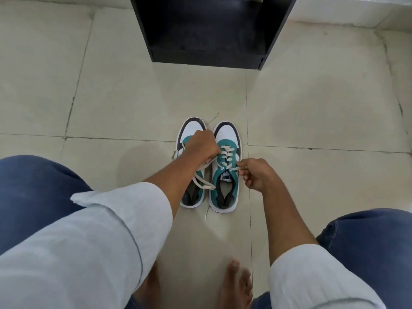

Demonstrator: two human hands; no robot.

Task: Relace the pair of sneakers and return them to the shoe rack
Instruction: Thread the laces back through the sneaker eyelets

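Two teal, white and dark sneakers stand side by side on the floor, toes pointing away from me. The right sneaker (226, 175) has its cream lace (227, 152) threaded through most eyelets. My right hand (256, 172) pinches the lace end coming out of that shoe's right side. My left hand (201, 144) lies over the left sneaker (192, 128) and grips the other lace end at the right shoe's left side. Loose lace (201, 181) trails across the left sneaker's opening. The left sneaker's eyelets are mostly hidden by my hand.
A black open shoe rack (207, 56) stands on the floor straight ahead, beyond the sneakers. Pale floor tiles (111, 103) spread all around. My knees in blue jeans frame both sides, and my bare feet (237, 284) sit near the bottom edge.
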